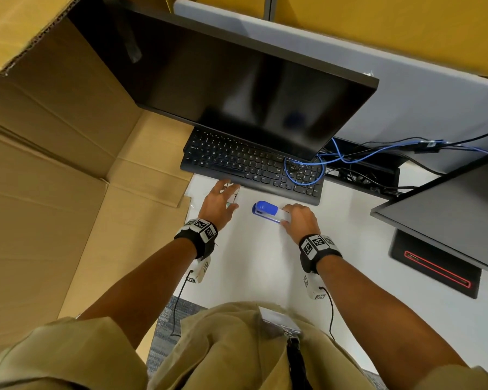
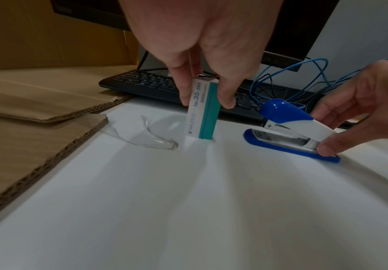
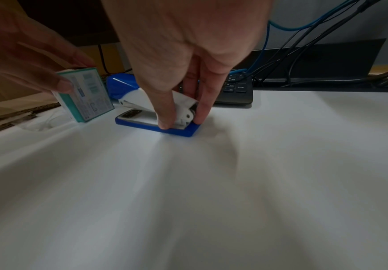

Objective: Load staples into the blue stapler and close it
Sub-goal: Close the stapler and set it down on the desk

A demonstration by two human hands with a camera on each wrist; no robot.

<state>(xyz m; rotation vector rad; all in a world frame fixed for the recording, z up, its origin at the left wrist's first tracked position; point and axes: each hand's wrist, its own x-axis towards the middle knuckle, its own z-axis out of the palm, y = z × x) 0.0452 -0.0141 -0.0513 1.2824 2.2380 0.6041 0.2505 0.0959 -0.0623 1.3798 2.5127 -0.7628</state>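
The blue and white stapler [image 1: 266,211] [image 2: 289,127] [image 3: 142,102] lies on the white desk [image 1: 254,263], its top lowered over the blue base. My right hand [image 1: 300,222] [image 3: 181,102] pinches its rear hinge end between thumb and fingers. To its left, my left hand [image 1: 219,202] [image 2: 202,87] grips a white and teal staple box [image 2: 202,109] [image 3: 84,95] by its sides, standing it on end on the desk. In the head view the box [image 1: 233,197] is mostly hidden under the hand.
A black keyboard [image 1: 251,164] and a dark monitor [image 1: 237,85] stand just behind the hands, with blue and black cables [image 1: 350,156] at the right. Flattened cardboard [image 1: 68,178] covers the left. A crumpled clear wrapper [image 2: 151,135] lies left of the box. A second monitor base [image 1: 434,266] stands at the right.
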